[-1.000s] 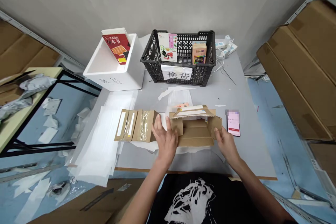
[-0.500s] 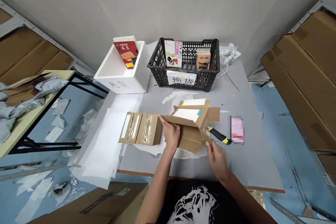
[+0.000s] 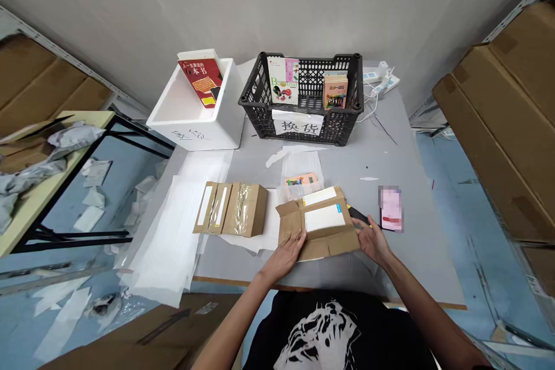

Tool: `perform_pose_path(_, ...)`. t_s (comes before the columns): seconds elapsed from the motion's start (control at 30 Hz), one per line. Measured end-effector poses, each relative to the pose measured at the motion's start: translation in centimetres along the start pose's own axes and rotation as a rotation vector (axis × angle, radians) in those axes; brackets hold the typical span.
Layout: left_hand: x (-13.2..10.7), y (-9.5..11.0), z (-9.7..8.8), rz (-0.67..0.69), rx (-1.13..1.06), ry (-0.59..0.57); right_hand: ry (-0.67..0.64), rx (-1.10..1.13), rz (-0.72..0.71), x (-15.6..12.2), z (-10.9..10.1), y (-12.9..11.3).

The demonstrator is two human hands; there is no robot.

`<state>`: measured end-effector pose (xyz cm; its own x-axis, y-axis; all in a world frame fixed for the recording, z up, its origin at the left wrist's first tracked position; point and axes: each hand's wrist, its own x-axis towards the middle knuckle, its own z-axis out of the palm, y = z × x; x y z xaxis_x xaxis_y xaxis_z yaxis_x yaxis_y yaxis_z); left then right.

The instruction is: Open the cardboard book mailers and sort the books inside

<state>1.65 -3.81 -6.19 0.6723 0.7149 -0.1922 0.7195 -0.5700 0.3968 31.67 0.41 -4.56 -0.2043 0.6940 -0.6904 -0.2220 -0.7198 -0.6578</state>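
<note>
At the near side of the grey table (image 3: 416, 266), the left hand (image 3: 284, 254), fingers extended, rests on the flattened cardboard carton (image 3: 323, 228), presumably keeping it flat, while the right hand (image 3: 370, 237), its grip indeterminate, sits by the carton's right edge and utility knife (image 3: 359, 217), the orange-covered book (image 3: 301, 180) lying beyond, apparently within reach.

I take this for a packing room or small warehouse corner: my camera shows a grey table (image 3: 347, 162) with taped boxes (image 3: 245, 208), an opened box (image 3: 327, 240), white wrapping sheets (image 3: 167, 248) and a labelled crate (image 3: 340, 124) of books (image 3: 284, 84). Big cartons (image 3: 494, 115) stand at both sides; paper scraps (image 3: 89, 219) litter the blue floor (image 3: 468, 196).
</note>
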Motion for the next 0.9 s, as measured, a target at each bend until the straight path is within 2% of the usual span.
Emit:
perform_pose_path(0.07, -0.6, -0.3, 1.9, 0.063, -0.006, -0.129, 0.025, -0.090, 0.141, 0.8, -1.1, 1.9)
perform_pose_path(0.13, -1.0, -0.3, 3.2, 0.087, -0.031, -0.203, 0.114, -0.250, 0.139, 2.0, -1.6, 3.6)
perform_pose_path(0.23, -1.3, -0.2, 4.0, 0.053, -0.134, -0.181, 0.266, -0.485, -0.027, 4.0, -1.4, 5.3)
perform_pose_path(0.33, -1.1, -0.2, 3.6, -0.064, -0.282, -0.096, 0.305, -0.524, -0.140, 4.9, -0.7, 5.9)
perform_pose_path(0.4, -0.6, -0.4, 3.1, -0.201, -0.362, 0.018, 0.273, -0.448, -0.212, 4.6, -0.2, 5.9)
perform_pose_path(0.43, -0.2, -0.6, 2.8, -0.309, -0.387, 0.119, 0.251, -0.398, -0.240, 4.3, 0.1, 5.9)
perform_pose_path(0.53, 1.0, -1.2, 2.0, -0.730, -0.451, 0.517, 0.179, -0.241, -0.245, 2.6, 0.4, 5.6)
perform_pose_path(0.57, 1.4, -1.4, 1.7, -0.842, -0.515, 0.601, 0.165, -0.201, -0.235, 2.0, 0.2, 5.4)
perform_pose_path(0.6, 1.8, -1.5, 1.5, -0.910, -0.620, 0.631, 0.154, -0.174, -0.226, 1.4, 0.0, 5.4)
perform_pose_path(0.7, 2.8, -1.4, 1.6, -0.908, -1.022, 0.520, 0.152, -0.202, -0.212, 0.1, -1.2, 5.3)
perform_pose_path(0.77, 3.3, -0.9, 2.4, -0.856, -1.168, 0.471, 0.191, -0.312, -0.210, -0.2, -2.3, 5.6)
perform_pose_path(0.83, 3.5, -0.4, 3.6, -0.852, -1.167, 0.461, 0.282, -0.503, -0.170, -0.2, -3.1, 6.1)
perform_pose_path(0.9, 3.6, 0.0, 4.8, -0.925, -1.052, 0.406, 0.364, -0.747, -0.066, 0.1, -3.5, 6.6)
